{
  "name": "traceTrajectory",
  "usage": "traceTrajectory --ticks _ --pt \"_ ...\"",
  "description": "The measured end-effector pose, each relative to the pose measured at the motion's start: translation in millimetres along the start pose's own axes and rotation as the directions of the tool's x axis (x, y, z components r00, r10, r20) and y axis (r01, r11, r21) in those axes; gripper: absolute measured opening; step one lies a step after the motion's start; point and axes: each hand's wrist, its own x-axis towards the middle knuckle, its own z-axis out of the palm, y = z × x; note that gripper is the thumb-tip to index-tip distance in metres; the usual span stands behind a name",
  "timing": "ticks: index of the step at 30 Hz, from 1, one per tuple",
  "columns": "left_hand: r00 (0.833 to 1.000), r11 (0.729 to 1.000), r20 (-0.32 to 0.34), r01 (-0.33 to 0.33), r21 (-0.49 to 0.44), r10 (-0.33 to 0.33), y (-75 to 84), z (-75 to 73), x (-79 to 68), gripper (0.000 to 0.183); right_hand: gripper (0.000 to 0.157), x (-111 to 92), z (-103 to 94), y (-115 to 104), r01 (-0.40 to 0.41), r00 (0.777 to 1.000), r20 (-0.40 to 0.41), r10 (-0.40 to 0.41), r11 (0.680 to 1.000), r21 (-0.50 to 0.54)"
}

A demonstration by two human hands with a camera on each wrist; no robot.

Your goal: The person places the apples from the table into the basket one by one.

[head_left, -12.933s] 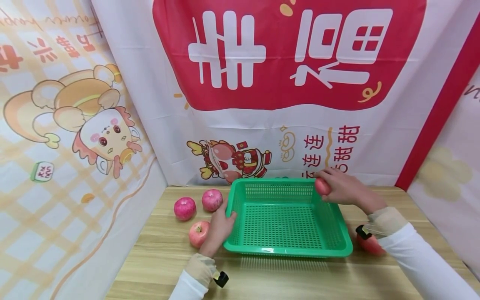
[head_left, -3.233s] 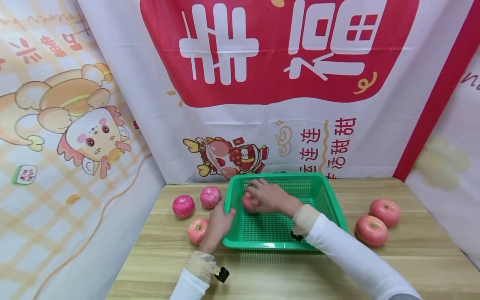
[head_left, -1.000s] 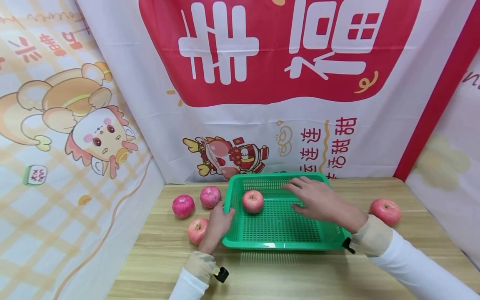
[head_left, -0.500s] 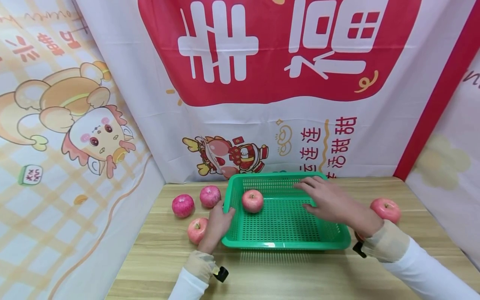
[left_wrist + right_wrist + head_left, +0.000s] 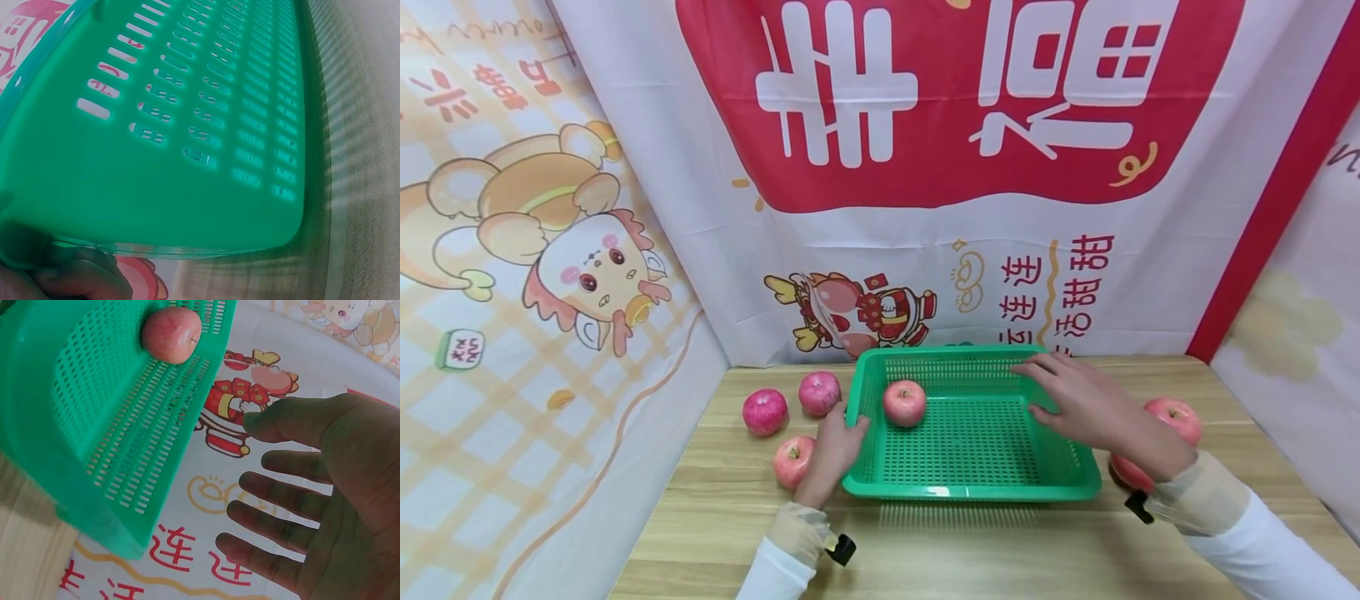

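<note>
A green plastic basket (image 5: 970, 493) stands on the wooden table, with one pink-red apple (image 5: 905, 403) lying in its back left corner. My left hand (image 5: 835, 450) grips the basket's left rim; in the left wrist view its curled fingers (image 5: 84, 275) show at the rim. Over the basket's right side hovers my right hand (image 5: 1086, 408), fingers spread and holding nothing, as the right wrist view also shows. Close to my left hand lie a pink-red apple (image 5: 793, 462) and two deeper pink, striped round fruits, one to the left (image 5: 765, 412) and one behind (image 5: 820, 393).
Right of the basket are two more apples, one farther back (image 5: 1176, 419) and one nearer (image 5: 1129, 472), both partly hidden by my right arm. A printed white and red cloth (image 5: 962, 229) hangs behind the table (image 5: 970, 550), and patterned cloths hang at both sides.
Earlier my right hand held an apple at the basket's right rim, then at its back left. It has let go of the apple there and drawn back rightward. My left hand stays on the rim.
</note>
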Motion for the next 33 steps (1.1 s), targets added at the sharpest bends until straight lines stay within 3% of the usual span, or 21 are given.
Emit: traceTrajectory --ticks 33 --pt "1.000 1.000 -0.010 -0.010 -0.023 0.010 -0.8 -1.3 -2.6 0.042 0.069 -46.0 13.1 33.1 -0.135 0.991 0.025 0.134 0.990 0.032"
